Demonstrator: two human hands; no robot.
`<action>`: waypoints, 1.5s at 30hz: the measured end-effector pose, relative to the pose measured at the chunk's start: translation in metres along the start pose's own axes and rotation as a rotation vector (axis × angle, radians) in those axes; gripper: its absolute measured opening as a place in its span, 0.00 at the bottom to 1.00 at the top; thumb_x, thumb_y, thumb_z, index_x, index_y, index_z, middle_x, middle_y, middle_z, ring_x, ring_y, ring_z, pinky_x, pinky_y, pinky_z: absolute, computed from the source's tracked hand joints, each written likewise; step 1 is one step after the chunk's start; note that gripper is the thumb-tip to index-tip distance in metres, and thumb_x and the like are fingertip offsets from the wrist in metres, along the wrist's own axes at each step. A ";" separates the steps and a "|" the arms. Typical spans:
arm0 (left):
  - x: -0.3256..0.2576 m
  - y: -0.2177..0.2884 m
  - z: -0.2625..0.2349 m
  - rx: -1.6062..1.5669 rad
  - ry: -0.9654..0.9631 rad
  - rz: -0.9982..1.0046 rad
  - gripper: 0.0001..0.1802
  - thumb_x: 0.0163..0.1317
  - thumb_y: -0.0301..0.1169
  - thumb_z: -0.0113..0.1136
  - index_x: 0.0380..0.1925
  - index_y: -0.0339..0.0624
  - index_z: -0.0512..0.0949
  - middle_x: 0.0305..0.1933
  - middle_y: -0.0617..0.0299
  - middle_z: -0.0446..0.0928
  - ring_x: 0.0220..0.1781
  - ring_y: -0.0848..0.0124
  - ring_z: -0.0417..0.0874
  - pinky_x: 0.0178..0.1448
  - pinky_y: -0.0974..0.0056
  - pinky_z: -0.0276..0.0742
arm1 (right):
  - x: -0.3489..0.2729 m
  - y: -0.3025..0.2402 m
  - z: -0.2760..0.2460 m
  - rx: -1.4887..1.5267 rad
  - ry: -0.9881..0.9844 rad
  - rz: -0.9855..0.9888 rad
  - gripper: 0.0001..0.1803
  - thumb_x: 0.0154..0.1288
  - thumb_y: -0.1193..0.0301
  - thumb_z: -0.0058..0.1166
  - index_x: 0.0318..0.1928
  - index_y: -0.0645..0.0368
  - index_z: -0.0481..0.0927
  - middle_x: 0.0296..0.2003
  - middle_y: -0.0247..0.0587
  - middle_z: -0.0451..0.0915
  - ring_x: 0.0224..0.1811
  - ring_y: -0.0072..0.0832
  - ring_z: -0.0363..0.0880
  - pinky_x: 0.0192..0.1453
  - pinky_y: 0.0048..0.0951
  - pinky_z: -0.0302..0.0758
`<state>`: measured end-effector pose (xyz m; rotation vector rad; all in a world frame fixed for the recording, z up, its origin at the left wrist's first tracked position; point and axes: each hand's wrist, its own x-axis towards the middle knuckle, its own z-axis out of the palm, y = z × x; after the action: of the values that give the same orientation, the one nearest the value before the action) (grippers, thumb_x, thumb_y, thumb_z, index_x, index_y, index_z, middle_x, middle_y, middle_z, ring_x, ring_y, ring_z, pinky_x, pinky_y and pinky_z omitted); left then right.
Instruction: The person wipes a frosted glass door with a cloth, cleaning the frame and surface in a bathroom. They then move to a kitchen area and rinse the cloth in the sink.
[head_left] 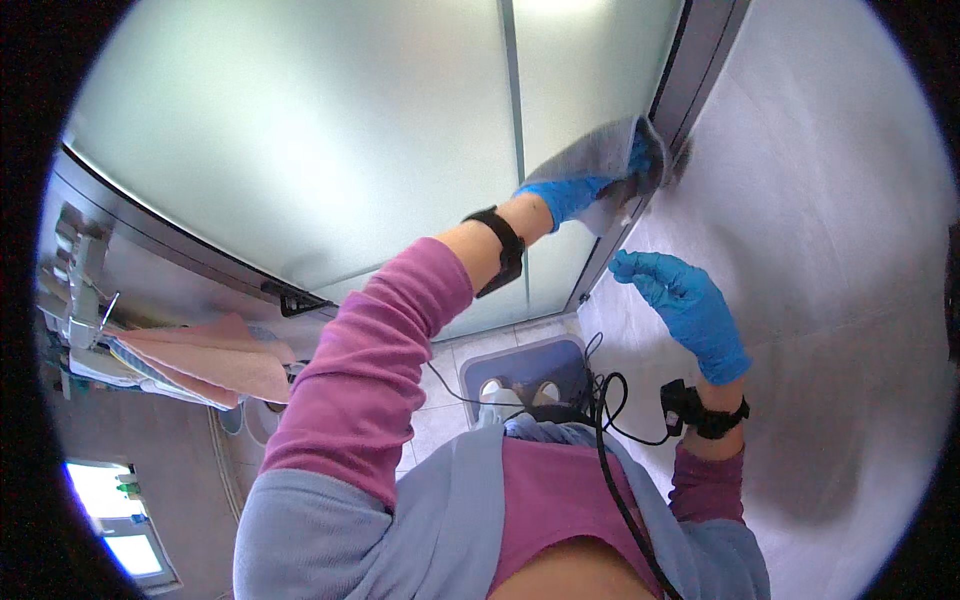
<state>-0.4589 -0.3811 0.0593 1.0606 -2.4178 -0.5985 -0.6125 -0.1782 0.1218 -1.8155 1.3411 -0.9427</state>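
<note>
Cloth: grey cloth (608,160) pressed flat on the frosted glass door (330,130), right by its dark metal frame (690,80)
Left hand: blue-gloved left hand (572,195), fingers closed on the cloth, black wrist strap (502,250) below
Right hand: blue-gloved right hand (685,305), fingers loosely open, holding nothing, near the grey tiled wall (830,250)
Around: pink towel (215,365) hangs at left

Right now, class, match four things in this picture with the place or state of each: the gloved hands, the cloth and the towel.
1. left hand in blue glove
2. right hand in blue glove
3. grey cleaning cloth
4. pink towel

a. open, holding nothing, near the grey wall
b. hanging at the left
c. pressed against the frosted glass door's frame
d. gripping the cloth

Pairs: 1-d, 2-a, 3-c, 4-b
</note>
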 end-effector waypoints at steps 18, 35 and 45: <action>-0.099 -0.042 -0.084 -0.946 -0.107 0.101 0.18 0.62 0.38 0.61 0.51 0.47 0.75 0.48 0.58 0.80 0.51 0.68 0.80 0.55 0.64 0.77 | -0.026 0.026 0.039 0.034 -0.062 0.106 0.15 0.71 0.65 0.51 0.51 0.58 0.81 0.47 0.45 0.83 0.49 0.33 0.82 0.54 0.30 0.76; -0.052 -0.009 -0.101 0.599 0.709 0.317 0.21 0.63 0.45 0.55 0.52 0.48 0.71 0.50 0.54 0.67 0.53 0.58 0.66 0.57 0.55 0.62 | -0.063 0.027 0.107 0.098 -0.161 0.227 0.15 0.71 0.65 0.50 0.51 0.58 0.81 0.49 0.44 0.82 0.51 0.32 0.82 0.56 0.31 0.76; -0.130 -0.077 -0.021 -0.796 -0.114 -0.034 0.10 0.65 0.37 0.54 0.30 0.48 0.80 0.19 0.67 0.73 0.20 0.77 0.74 0.29 0.69 0.73 | -0.081 0.048 0.121 0.022 -0.187 0.296 0.13 0.70 0.69 0.51 0.51 0.58 0.81 0.50 0.44 0.82 0.52 0.32 0.81 0.58 0.30 0.75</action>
<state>-0.3234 -0.3340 0.0073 0.7209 -1.9282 -1.4944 -0.5484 -0.0986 0.0071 -1.5896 1.4245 -0.6134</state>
